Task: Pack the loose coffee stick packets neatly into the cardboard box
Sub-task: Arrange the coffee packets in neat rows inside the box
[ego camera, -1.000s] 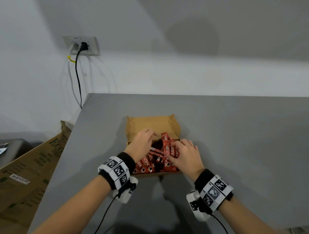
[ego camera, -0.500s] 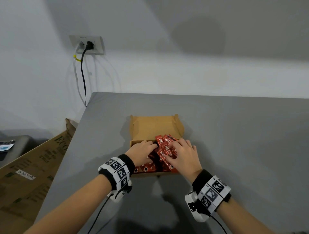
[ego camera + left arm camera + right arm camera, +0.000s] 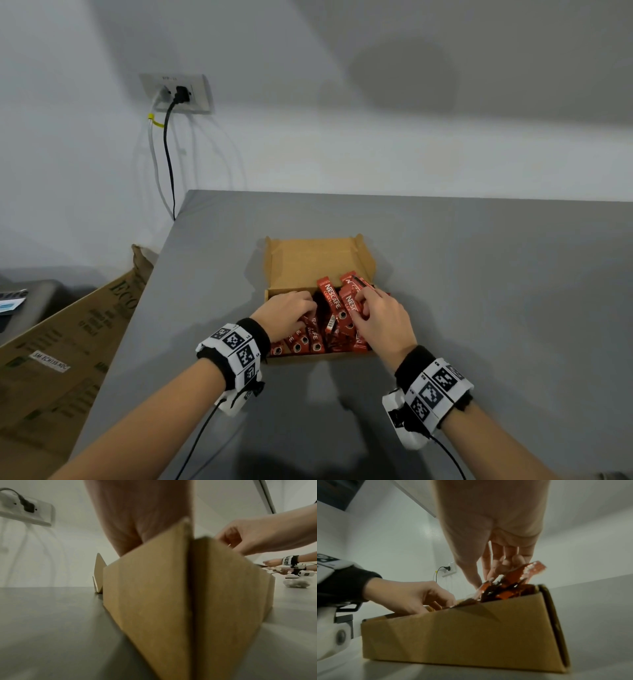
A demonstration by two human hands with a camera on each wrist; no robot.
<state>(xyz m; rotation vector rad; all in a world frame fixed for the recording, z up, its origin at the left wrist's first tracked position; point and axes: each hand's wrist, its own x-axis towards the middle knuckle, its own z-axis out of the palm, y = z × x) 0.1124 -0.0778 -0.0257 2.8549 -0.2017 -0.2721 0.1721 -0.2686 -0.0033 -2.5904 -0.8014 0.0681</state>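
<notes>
An open cardboard box (image 3: 318,260) sits on the grey table, its lid flap standing up at the back. Red coffee stick packets (image 3: 330,303) fill it: a row lies flat at the near left, and a loose bunch leans up at the right. My left hand (image 3: 301,310) is in the left half, fingers curled down onto the flat packets (image 3: 301,342). My right hand (image 3: 363,303) grips the raised bunch at the right. In the right wrist view, its fingers (image 3: 498,563) pinch packets (image 3: 523,572) that stick up above the box wall (image 3: 453,635). The left hand's fingertips are hidden there.
The grey table (image 3: 479,308) has its left edge close to the box. A large brown carton (image 3: 68,342) leans below that edge. A wall socket with cables (image 3: 178,94) is behind. Another person's hands (image 3: 283,566) work far off in the left wrist view.
My left hand has drawn back from the middle of the box to its near left. My right hand has pulled the bunch of packets towards the right side and stood them more upright.
</notes>
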